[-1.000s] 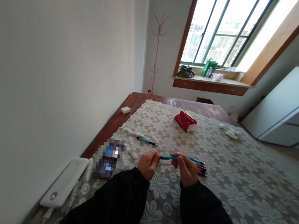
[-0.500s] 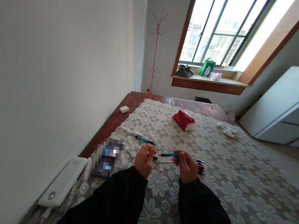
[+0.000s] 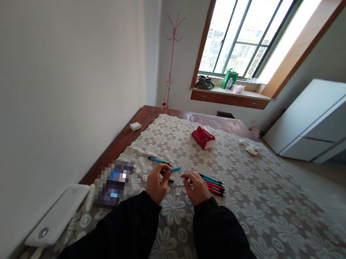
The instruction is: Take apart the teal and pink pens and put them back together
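Observation:
My left hand (image 3: 157,183) is closed, pinching a teal pen barrel (image 3: 176,170) between thumb and fingers; its end points up to the right. A short dark piece (image 3: 171,181) shows beside this hand, too small to name. My right hand (image 3: 197,188) is just to the right, fingers stretched out and thumb a little apart, with nothing seen in them. Below its fingertips a thin white stick (image 3: 178,184) lies on the tablecloth, partly hidden by the hand. Beyond my left hand lies a teal and black pen (image 3: 157,160). Several teal pens (image 3: 214,180) and red pens (image 3: 217,189) lie beside my right hand.
A flowered tablecloth (image 3: 171,232) covers most of the wooden table (image 3: 114,153). A red tissue pack (image 3: 203,137), a white adapter (image 3: 135,126) and crumpled white tissue (image 3: 249,147) lie farther off. At left are a blurred-out dark object (image 3: 107,195) and a white power bank (image 3: 57,216).
The teal barrel has passed from my right hand to my left. My right hand has let go and moved left, its fingers now stretched out. The view has shifted slightly to the right.

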